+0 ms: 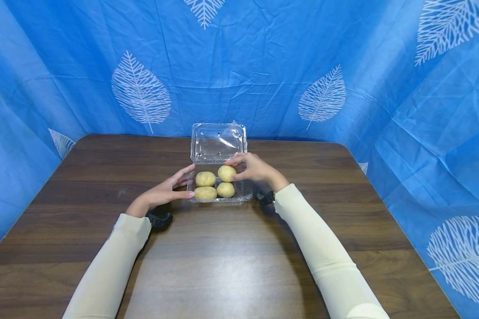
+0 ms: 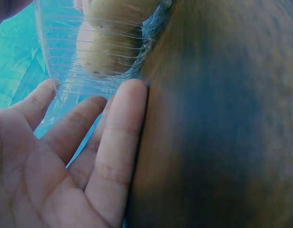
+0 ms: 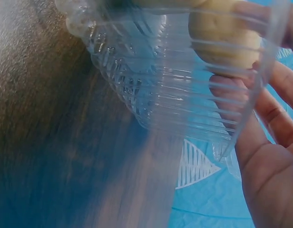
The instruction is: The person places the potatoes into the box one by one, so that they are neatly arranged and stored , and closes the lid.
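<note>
A clear plastic clamshell box [image 1: 243, 193] sits on the table with its lid [image 1: 217, 144] raised at the back. In it lie a back-left potato [image 1: 205, 179], a front-left potato [image 1: 205, 193] and a front-right potato [image 1: 225, 190]. My right hand [image 1: 252, 168] reaches over the box's right side and pinches another potato [image 1: 226, 173] between thumb and fingers, at the back of the box. With fairly straight fingers, my left hand [image 1: 168, 189] spans the box's left side; its fingertips touch the ribbed wall [image 2: 61, 52] in the left wrist view.
The box stands toward the far side of the brown wooden table [image 1: 239, 257]. A blue curtain [image 1: 239, 66] with white leaf prints hangs right behind the table and along its sides. Dark bands with small devices [image 1: 159, 220] sit at both wrists.
</note>
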A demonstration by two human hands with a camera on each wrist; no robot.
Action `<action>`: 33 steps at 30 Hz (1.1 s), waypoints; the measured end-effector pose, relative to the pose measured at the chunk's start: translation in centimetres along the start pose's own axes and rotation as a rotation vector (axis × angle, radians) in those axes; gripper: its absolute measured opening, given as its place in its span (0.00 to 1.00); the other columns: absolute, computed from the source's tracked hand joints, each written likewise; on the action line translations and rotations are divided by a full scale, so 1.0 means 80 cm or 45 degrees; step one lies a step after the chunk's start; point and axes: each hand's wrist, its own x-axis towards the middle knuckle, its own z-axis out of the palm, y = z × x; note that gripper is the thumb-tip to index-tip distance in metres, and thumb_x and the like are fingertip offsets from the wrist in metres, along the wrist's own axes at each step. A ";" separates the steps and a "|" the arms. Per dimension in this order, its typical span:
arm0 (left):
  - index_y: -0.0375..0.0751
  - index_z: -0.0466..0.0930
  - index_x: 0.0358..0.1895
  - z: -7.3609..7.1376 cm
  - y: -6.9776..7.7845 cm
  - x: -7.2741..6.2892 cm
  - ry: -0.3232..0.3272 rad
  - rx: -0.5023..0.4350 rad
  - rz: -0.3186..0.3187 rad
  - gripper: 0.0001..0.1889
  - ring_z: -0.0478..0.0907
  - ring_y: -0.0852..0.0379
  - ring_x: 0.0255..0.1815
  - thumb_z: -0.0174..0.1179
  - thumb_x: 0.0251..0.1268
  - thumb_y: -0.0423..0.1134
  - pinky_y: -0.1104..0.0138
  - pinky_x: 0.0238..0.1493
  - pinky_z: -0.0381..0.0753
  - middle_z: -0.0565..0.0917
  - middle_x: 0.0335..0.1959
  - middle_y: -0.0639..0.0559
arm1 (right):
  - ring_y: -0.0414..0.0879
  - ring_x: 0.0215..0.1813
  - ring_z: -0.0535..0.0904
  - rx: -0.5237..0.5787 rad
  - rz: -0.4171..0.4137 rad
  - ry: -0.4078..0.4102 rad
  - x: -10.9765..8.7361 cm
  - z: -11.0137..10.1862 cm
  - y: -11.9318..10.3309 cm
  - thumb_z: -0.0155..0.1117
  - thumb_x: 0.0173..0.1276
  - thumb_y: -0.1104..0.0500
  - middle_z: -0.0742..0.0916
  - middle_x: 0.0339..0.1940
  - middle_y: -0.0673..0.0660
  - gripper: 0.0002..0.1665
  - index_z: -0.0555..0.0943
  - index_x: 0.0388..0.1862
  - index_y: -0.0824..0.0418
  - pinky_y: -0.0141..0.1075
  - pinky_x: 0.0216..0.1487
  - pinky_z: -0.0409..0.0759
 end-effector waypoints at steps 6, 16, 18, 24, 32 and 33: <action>0.40 0.37 0.90 0.000 0.000 0.000 0.001 0.001 0.004 0.53 0.44 0.25 0.87 0.68 0.77 0.41 0.30 0.80 0.54 0.41 0.90 0.32 | 0.61 0.65 0.85 0.028 -0.018 0.030 -0.001 0.003 0.001 0.74 0.67 0.73 0.85 0.67 0.70 0.27 0.83 0.65 0.75 0.40 0.67 0.83; 0.41 0.37 0.90 0.001 0.001 0.000 0.003 0.011 -0.006 0.54 0.44 0.25 0.87 0.69 0.76 0.43 0.30 0.80 0.53 0.41 0.90 0.32 | 0.65 0.65 0.85 0.067 0.060 0.080 0.000 0.008 -0.002 0.75 0.66 0.76 0.86 0.65 0.72 0.26 0.83 0.64 0.77 0.47 0.69 0.82; 0.41 0.37 0.90 0.001 0.002 0.000 0.003 0.016 -0.012 0.55 0.44 0.26 0.87 0.69 0.76 0.44 0.29 0.80 0.52 0.41 0.90 0.32 | 0.65 0.64 0.85 0.088 0.047 0.093 0.000 0.008 0.001 0.75 0.66 0.76 0.86 0.63 0.72 0.26 0.82 0.63 0.78 0.46 0.69 0.82; 0.41 0.36 0.90 0.001 0.004 0.000 -0.002 0.016 -0.017 0.54 0.44 0.26 0.87 0.69 0.76 0.44 0.29 0.80 0.51 0.41 0.90 0.33 | 0.68 0.64 0.84 0.137 0.029 0.118 0.000 0.006 0.006 0.70 0.67 0.79 0.86 0.63 0.75 0.24 0.81 0.62 0.81 0.43 0.67 0.83; 0.41 0.36 0.90 0.001 0.002 0.000 -0.003 0.006 -0.011 0.54 0.44 0.26 0.87 0.68 0.77 0.42 0.29 0.80 0.51 0.41 0.90 0.33 | 0.68 0.64 0.84 0.142 0.038 0.117 0.001 0.007 0.007 0.67 0.68 0.81 0.85 0.63 0.76 0.23 0.80 0.62 0.82 0.43 0.67 0.84; 0.41 0.36 0.90 0.001 0.002 0.000 -0.003 0.006 -0.012 0.54 0.44 0.26 0.87 0.68 0.77 0.42 0.29 0.80 0.51 0.41 0.90 0.33 | 0.68 0.64 0.84 0.147 0.040 0.119 0.000 0.007 0.007 0.67 0.68 0.81 0.85 0.63 0.76 0.23 0.80 0.62 0.82 0.42 0.67 0.84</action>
